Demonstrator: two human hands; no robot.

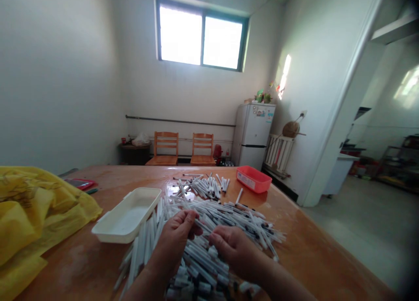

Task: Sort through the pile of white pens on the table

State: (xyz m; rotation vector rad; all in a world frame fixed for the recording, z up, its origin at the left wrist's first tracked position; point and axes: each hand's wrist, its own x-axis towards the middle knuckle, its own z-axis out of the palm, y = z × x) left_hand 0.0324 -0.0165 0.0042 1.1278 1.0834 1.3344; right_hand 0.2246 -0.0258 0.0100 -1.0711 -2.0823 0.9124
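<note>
Above a large heap of white and clear pen parts (203, 261), both hands are held close together near the middle of the table. My left hand (181, 231) is closed, thumb against the fingers, on one end of a thin pale pen piece (203, 225). On the other end of this piece, my right hand (232, 248) is pinched shut. Loose pens (242, 218) spread to the right of the hands, many with dark tips. A smaller group of thin pen pieces (206, 186) lies behind them. Fine details between the fingertips are too small to make out.
A white tray (126, 216) stands left of the heap, a red basket (253, 179) at the back right. Yellow cloth or plastic (42, 213) covers the table's left side. Beyond the wooden table (314, 257) are two chairs (166, 145) and a fridge (255, 126).
</note>
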